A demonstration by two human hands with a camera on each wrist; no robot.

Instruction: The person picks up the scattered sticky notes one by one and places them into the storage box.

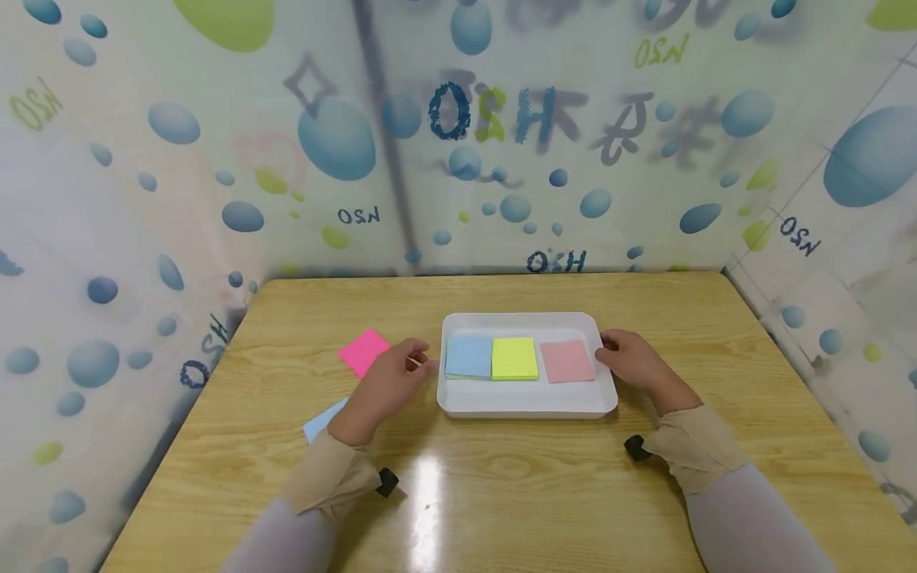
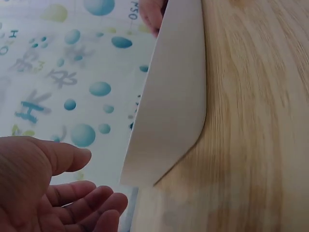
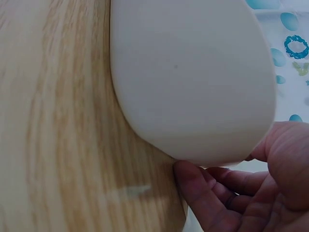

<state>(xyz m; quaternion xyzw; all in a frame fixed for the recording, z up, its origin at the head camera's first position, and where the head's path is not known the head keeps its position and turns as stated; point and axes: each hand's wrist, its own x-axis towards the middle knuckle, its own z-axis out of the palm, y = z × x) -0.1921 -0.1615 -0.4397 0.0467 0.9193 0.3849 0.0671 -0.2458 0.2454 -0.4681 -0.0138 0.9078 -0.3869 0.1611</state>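
A white tray (image 1: 530, 404) lies on the wooden table, seen from its outer side in both wrist views. Inside are a blue sticky note pad (image 1: 469, 356), a yellow sticky note pad (image 1: 514, 359) touching it, and a pale pink sticky note (image 1: 567, 362) towards the right end. My right hand (image 1: 630, 362) holds the tray's right end, thumb at the rim and fingertips low against the outer wall (image 3: 193, 106). Just off the left end hovers my left hand (image 1: 394, 378), fingers loosely bent and apart from the tray wall (image 2: 174, 92), holding nothing.
A bright pink sticky note (image 1: 363, 352) lies on the table left of the tray, beside my left hand. A light blue sticky note (image 1: 324, 420) is partly hidden under my left wrist. Patterned wall sheeting (image 1: 501, 191) stands behind the table (image 1: 530, 493) and along both sides.
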